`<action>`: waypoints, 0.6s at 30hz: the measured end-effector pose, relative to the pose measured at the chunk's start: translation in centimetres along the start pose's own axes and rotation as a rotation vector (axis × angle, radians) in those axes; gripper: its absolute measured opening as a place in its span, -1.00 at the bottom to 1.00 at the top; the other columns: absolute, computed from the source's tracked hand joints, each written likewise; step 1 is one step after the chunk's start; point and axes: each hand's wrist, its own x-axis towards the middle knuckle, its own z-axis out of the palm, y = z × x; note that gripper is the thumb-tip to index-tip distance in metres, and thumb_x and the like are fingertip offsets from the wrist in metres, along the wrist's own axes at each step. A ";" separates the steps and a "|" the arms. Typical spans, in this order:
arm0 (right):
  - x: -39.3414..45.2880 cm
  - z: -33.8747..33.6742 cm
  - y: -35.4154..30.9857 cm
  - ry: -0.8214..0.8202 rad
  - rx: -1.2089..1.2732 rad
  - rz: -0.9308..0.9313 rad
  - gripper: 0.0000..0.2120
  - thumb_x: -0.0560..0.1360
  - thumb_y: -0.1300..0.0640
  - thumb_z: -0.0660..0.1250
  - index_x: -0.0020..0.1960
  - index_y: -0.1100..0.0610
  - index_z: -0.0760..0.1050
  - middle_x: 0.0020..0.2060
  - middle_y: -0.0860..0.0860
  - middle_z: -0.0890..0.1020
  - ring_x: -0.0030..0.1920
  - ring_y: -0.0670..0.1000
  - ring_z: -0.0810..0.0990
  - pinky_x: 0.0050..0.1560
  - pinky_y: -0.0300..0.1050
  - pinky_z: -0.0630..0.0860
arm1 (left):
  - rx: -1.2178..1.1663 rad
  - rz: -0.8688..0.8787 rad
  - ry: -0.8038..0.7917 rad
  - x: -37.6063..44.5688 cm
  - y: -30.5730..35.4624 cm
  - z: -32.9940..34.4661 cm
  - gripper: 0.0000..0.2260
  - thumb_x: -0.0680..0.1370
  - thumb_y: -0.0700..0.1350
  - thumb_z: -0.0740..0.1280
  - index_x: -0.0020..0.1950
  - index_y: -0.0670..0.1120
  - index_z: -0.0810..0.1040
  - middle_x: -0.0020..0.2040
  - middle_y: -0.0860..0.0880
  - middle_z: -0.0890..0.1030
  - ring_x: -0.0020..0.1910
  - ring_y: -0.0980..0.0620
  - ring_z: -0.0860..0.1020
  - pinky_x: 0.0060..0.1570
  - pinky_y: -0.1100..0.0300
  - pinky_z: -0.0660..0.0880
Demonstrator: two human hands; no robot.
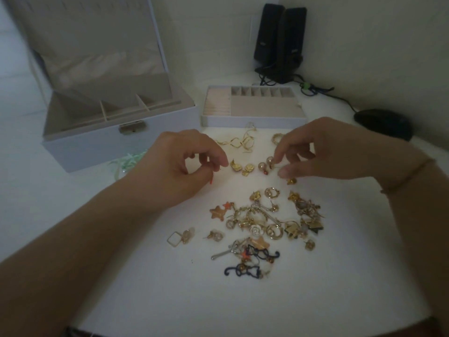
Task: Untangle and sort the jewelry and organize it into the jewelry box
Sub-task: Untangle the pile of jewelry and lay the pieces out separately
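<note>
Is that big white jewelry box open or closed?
Open. The jewelry box has its lid standing upright, so its inner dividers show.
</note>
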 end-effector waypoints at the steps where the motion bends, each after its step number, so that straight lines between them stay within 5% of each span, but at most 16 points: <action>1: 0.4 0.4 -0.1 0.116 -0.021 -0.004 -0.72 0.30 -0.30 0.32 -0.11 -0.17 0.55 -0.31 -0.17 0.57 -0.29 -0.20 0.48 -0.30 -0.41 0.36 | -0.002 -0.003 -0.003 0.0 0.0 0.0 -0.75 0.42 -0.35 0.33 -0.05 -0.05 0.67 -0.20 0.06 0.66 -0.15 0.02 0.60 -0.06 0.32 0.43; 3: 1.2 1.2 -0.3 0.270 -0.015 -0.021 -0.77 0.34 -0.25 0.33 -0.06 -0.19 0.54 -0.24 -0.18 0.56 -0.27 -0.22 0.47 -0.26 -0.36 0.34 | -0.003 -0.008 -0.006 0.0 0.1 0.0 -0.75 0.42 -0.34 0.33 -0.05 -0.05 0.67 -0.20 0.05 0.66 -0.15 0.02 0.60 -0.06 0.32 0.43; 11: 1.7 2.4 0.1 0.155 -0.030 -0.012 -0.89 0.43 0.01 0.44 -0.05 -0.04 0.64 -0.23 -0.23 0.55 -0.19 -0.24 0.51 -0.21 -0.51 0.38 | 0.009 -0.009 0.015 0.0 -0.1 0.0 -0.76 0.41 -0.35 0.34 -0.06 -0.06 0.67 -0.20 0.04 0.67 -0.16 0.05 0.60 -0.07 0.34 0.43; 18: 0.0 -0.3 0.3 0.121 0.008 0.023 -0.81 0.37 -0.13 0.40 -0.03 -0.16 0.59 -0.17 -0.20 0.61 -0.17 -0.18 0.53 -0.22 -0.46 0.43 | 0.005 -0.012 0.027 -0.1 0.0 -0.2 -0.75 0.42 -0.35 0.34 -0.05 -0.05 0.67 -0.20 0.05 0.66 -0.17 0.05 0.60 -0.07 0.29 0.45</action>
